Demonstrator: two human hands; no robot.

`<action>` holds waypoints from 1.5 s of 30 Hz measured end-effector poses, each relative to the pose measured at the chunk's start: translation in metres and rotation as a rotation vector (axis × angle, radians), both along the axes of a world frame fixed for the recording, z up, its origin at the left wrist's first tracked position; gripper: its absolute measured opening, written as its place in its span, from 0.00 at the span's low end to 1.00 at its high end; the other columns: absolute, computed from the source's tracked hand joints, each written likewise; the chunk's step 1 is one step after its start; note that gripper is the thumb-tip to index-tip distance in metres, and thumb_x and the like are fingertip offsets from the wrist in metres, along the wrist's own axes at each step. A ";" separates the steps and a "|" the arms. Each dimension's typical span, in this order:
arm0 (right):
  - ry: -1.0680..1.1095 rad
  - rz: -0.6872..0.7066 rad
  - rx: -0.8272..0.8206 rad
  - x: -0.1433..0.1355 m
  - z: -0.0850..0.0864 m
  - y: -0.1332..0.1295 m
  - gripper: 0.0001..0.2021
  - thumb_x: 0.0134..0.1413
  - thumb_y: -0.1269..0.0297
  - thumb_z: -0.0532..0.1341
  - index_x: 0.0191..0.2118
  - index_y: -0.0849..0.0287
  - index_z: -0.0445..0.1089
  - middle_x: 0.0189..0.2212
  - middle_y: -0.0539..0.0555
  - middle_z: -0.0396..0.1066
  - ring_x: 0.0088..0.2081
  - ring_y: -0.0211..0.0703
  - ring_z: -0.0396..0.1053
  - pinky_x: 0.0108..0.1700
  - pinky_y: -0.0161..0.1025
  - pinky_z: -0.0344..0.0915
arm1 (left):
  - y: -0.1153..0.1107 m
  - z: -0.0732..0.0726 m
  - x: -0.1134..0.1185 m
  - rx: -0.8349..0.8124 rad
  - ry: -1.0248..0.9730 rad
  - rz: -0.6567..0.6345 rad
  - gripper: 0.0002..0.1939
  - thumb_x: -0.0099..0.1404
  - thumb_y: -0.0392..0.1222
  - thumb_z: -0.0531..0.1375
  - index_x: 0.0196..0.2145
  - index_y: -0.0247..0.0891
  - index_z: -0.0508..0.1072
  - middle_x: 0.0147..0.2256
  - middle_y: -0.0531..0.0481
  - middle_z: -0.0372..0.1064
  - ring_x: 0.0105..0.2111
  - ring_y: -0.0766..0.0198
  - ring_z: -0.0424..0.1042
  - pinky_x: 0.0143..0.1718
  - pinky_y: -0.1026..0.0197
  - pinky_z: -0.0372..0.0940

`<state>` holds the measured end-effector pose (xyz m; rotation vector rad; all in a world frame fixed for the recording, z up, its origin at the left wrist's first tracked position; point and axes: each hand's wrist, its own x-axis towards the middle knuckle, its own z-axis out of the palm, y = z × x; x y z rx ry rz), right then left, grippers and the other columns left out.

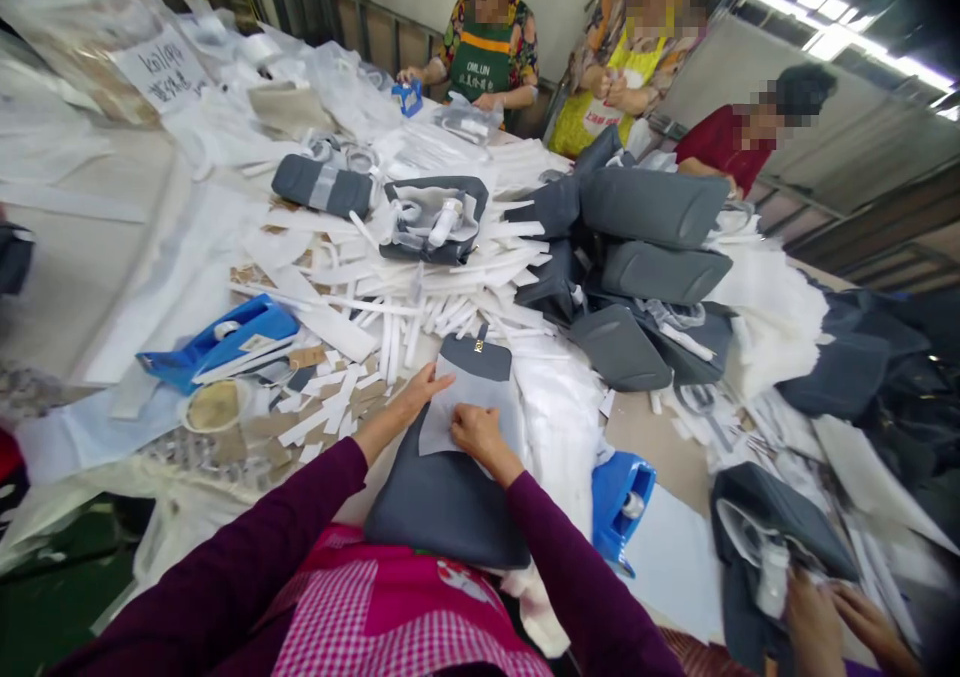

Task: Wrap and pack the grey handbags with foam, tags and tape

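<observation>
A dark grey bag (450, 512) lies in front of me, its far flap (487, 360) bearing a small gold-coloured clasp (478, 346). Over its middle is a thin whitish sheet (439, 429). My left hand (405, 412) is at the sheet's left edge, thumb on top and the other fingers partly hidden; it appears to grip that edge. My right hand (480, 435) rests on the sheet with its fingers curled closed. Whatever may be inside those fingers is hidden.
White strips (420, 307) and cardboard scraps cover the table beyond. Blue tape dispensers stand left (225, 342) and right (622, 507). Grey bags (652, 207) are piled at the back right. Several people work around the table; a co-worker's hands (817, 617) handle another bag at lower right.
</observation>
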<state>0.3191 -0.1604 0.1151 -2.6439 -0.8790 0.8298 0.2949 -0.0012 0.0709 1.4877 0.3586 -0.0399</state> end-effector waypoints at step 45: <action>-0.403 0.084 -0.006 0.038 -0.050 -0.052 0.22 0.60 0.46 0.57 0.44 0.62 0.68 0.43 0.62 0.68 0.48 0.57 0.62 0.54 0.50 0.55 | -0.050 -0.004 0.008 1.368 0.062 -0.326 0.10 0.69 0.42 0.54 0.45 0.36 0.68 0.45 0.42 0.66 0.48 0.50 0.62 0.49 0.48 0.55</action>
